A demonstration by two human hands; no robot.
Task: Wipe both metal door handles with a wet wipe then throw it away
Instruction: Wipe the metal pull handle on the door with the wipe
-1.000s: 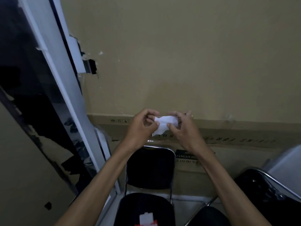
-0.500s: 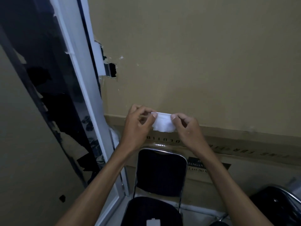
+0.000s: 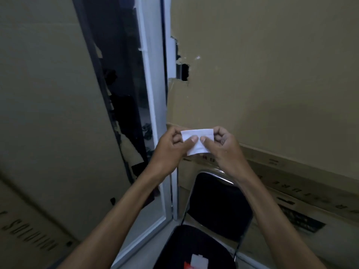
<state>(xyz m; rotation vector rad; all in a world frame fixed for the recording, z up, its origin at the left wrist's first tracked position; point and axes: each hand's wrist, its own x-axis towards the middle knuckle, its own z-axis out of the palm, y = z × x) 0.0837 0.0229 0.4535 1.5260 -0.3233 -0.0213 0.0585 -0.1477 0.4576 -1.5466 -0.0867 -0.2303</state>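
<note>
Cardboard sheeting (image 3: 272, 74): covers far wall, torn hole near frame.
White door frame (image 3: 149, 94): left of centre, dark beyond.
Black chair (image 3: 217, 202): below hands, seat cut off; small pack (image 3: 197, 262) on it, possibly wipes.
Left hand (image 3: 171, 148), right hand (image 3: 225, 146): both pinching white wet wipe (image 3: 198, 142), centre, mid-air.

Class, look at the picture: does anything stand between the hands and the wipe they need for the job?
No. The left hand and right hand already pinch the wipe between thumbs and fingers, above the chair. No door handle is clearly visible.
</note>
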